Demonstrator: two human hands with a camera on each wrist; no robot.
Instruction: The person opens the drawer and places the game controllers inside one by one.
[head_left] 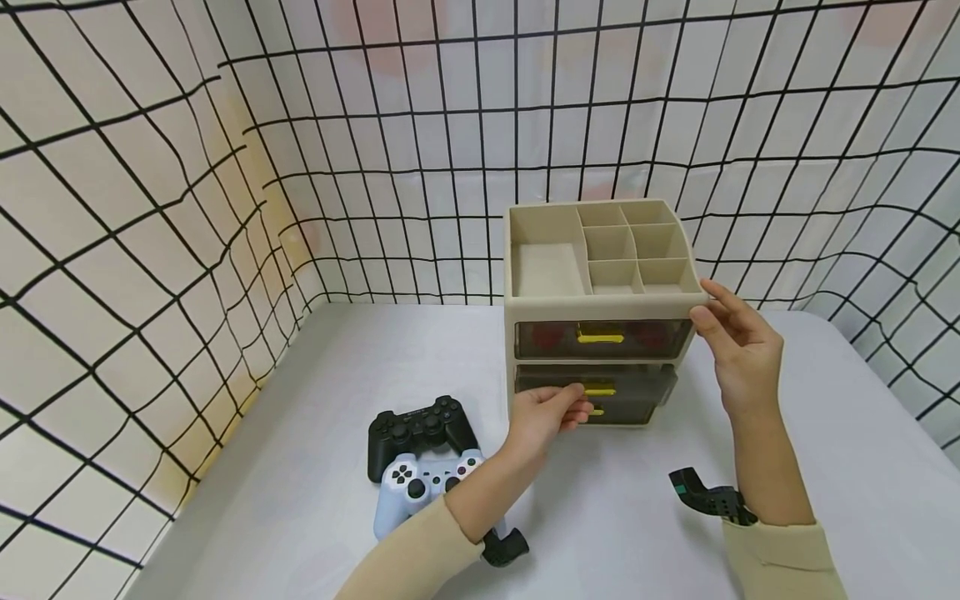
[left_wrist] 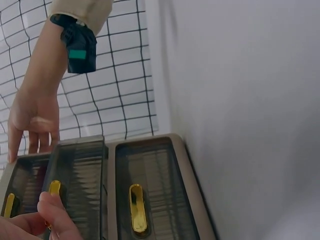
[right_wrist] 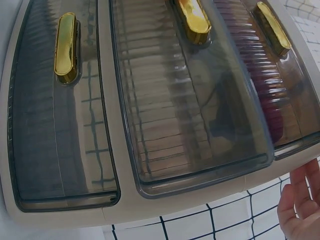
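A beige desktop drawer organizer [head_left: 600, 298] with dark see-through drawers and an open divided top stands on the table. Its middle drawer [left_wrist: 80, 175] juts out a little from the front. My left hand [head_left: 546, 415] pinches the gold drawer handle [head_left: 600, 391] of that middle drawer. At the organizer's upper right corner, my right hand [head_left: 738, 350] grips the side, thumb at the front edge. The top drawer [right_wrist: 280, 75] and the bottom drawer [right_wrist: 60, 130] sit flush, and reddish contents show through the top one. Part of the bottom drawer is behind my left hand in the head view.
A black game controller [head_left: 420, 427] and a light blue game controller [head_left: 408, 492] lie left of the organizer, the blue one partly under my left forearm. Black wire grid panels [head_left: 480, 167] stand behind and beside the white table [head_left: 322, 367].
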